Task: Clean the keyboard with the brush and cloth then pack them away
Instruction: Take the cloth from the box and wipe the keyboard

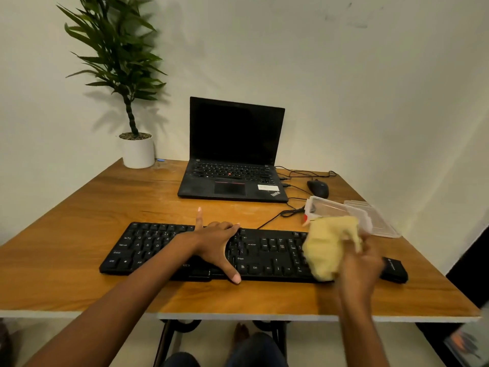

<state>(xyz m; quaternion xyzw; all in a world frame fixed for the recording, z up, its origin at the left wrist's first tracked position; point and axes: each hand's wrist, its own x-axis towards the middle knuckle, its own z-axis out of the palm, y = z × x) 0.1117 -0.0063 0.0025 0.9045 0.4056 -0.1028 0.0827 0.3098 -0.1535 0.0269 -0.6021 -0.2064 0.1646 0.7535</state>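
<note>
Your left hand (214,242) lies flat on the long black plastic keyboard (148,250), fingers spread straight and holding nothing, pinning it to the brown wooden counter (79,234). Your right hand (362,263) has its fingers curled round the crumpled yellow cloth (328,247), which hangs over the keyboard's right end, above the number keys. Just behind the cloth sits the clear plastic box (333,207), open; a red-and-white tip (305,219) at its near corner may be the brush, though that is unclear. The risk: a wide wipe could knock the box or snag the black cable (275,217) looped beside it, and a loose fold could catch a keycap.
</note>
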